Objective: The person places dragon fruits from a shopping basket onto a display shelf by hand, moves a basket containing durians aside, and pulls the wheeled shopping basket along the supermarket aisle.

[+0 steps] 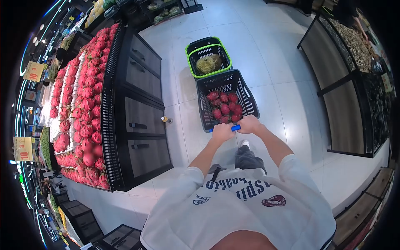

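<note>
My left hand (223,132) and my right hand (249,123) are both wrapped round the handle of a shopping cart, side by side. A blue section of the cart handle (236,128) shows between them. Just past my hands is the cart's dark grey basket (251,104), holding several red dragon fruits (225,109). In front of it sits a black basket with a bright green rim (188,62). A spiky yellow-green durian (205,65) lies inside that one, with a browner spiky fruit (216,61) beside it.
On the left, a display stand (139,112) with drawers carries heaped dragon fruits (85,112). Near its base a small bottle (166,119) stands on the tiled floor (266,62). To the right is another produce stand (341,91), with a person's arm (361,28) at its far end.
</note>
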The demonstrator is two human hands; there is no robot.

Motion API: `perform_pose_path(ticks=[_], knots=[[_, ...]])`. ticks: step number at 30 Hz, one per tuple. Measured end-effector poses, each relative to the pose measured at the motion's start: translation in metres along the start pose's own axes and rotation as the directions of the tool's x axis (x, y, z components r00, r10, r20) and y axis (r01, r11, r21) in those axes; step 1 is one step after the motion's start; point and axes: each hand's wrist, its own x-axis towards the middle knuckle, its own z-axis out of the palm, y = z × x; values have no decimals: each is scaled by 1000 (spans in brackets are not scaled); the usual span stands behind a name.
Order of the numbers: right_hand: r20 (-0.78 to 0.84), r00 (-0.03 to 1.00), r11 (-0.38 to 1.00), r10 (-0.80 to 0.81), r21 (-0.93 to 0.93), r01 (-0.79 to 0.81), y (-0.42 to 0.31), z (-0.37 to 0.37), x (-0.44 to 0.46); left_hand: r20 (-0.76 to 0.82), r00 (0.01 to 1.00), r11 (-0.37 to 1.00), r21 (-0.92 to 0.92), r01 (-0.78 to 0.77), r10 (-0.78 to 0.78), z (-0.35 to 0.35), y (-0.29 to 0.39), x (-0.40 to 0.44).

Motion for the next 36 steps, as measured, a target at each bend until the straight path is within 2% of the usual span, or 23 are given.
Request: perform_pose_path(ticks=[7,13,19,22,28,33,36], knots=[[75,985,988,-157,1,157,61,-37,54,10,997,997,15,75,-76,-13,-2,73],[66,983,984,-174,-36,176,102,-77,107,-73,991,993,10,116,-115,-35,-11,135],[87,981,984,-173,-19,175,109,-106,166,-29,980,981,6,195,-195,-74,-43,177],[102,984,990,-143,12,143,117,-124,196,27,985,984,46,170,-171,-92,-61,208],[116,981,988,-152,13,152,137,-149,250,-27,990,990,30,137,-137,-117,-90,253],[124,983,991,-136,15,136,168,-167,287,13,982,980,73,187,-188,-140,-90,303],[131,973,981,-191,6,192,185,-181,311,7,973,972,53,229,-230,-149,-98,324]])
